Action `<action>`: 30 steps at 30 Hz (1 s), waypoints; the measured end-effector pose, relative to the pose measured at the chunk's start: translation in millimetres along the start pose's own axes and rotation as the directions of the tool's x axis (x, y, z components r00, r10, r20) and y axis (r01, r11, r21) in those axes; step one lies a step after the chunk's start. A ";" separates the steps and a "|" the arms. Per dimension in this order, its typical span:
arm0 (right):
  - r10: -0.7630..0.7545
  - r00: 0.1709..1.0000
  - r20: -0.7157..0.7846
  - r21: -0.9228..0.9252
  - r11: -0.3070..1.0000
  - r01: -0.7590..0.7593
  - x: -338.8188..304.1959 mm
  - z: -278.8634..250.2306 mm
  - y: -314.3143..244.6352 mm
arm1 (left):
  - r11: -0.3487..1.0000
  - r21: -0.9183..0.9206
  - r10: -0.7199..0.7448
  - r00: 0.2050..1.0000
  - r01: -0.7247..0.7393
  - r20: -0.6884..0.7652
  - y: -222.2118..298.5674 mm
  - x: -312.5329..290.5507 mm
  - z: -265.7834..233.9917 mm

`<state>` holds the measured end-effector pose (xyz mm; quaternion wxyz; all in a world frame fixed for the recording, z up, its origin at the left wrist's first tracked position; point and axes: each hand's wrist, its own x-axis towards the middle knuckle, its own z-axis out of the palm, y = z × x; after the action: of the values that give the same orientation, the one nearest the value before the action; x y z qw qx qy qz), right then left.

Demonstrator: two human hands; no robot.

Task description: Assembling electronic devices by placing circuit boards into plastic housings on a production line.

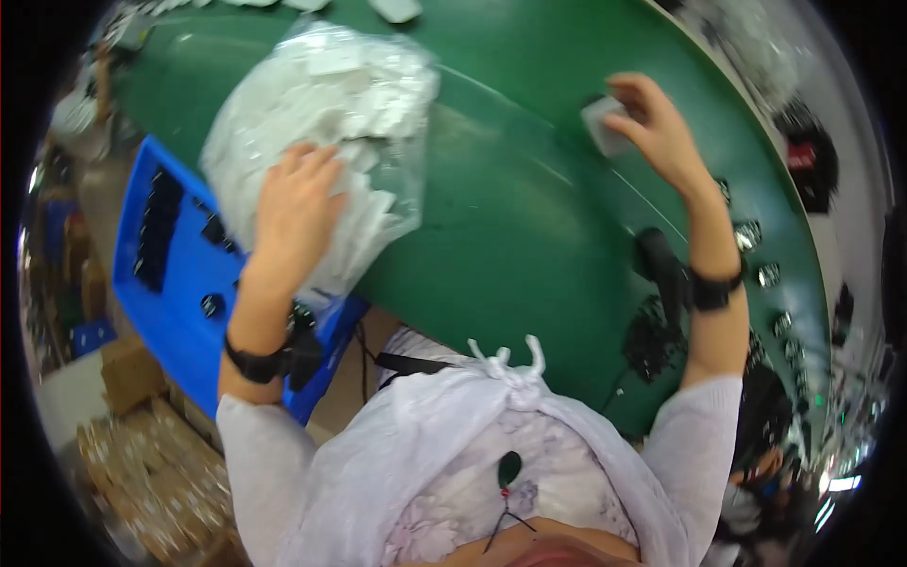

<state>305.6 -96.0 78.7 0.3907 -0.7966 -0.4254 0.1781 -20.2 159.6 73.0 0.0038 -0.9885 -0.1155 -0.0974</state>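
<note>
A clear plastic bag (416, 203) full of flat white plastic pieces (378, 104) lies on the left part of the green table. My left hand (298, 208) rests on these pieces at the bag's near side, its fingers bent and the thumb apart; its fingertips are partly lost among the white. Farther right, my right hand (657, 132) grips a small squarish white piece (607, 128) between thumb and fingers, just at or above the tabletop. That piece is blurred, and something dark shows along its far edge.
A blue tray (175, 326) with black parts (159, 231) stands at the left, partly under the bag. Near my right forearm is a black device (661, 269) beside a dark bundle (654, 335). Several small packets line the right table edge. Cartons (156, 463) are stacked lower left.
</note>
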 end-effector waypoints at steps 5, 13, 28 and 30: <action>0.056 0.991 0.120 -0.066 0.997 -0.048 54.7 14.0 37.2 | 0.979 0.184 -0.112 0.985 0.087 0.133 3.7 13.9 0.8; 0.087 0.994 0.065 -0.055 0.995 -0.084 67.6 0.8 83.6 | 0.975 0.208 -0.095 0.993 0.080 0.063 -9.1 14.4 26.6; 0.329 0.770 -0.547 -0.367 0.732 -0.574 -261.5 -13.6 17.1 | 0.423 -0.885 -0.215 0.971 0.193 0.109 96.8 19.0 11.9; 0.356 0.736 -0.576 -0.335 0.718 -0.610 -271.6 3.8 23.6 | 0.365 -0.904 -0.141 0.973 0.221 0.181 124.3 23.5 16.3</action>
<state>160.0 -323.9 44.8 0.1973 -0.9726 -0.1166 -0.0399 33.8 44.5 63.5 -0.5581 -0.8088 -0.1500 -0.1090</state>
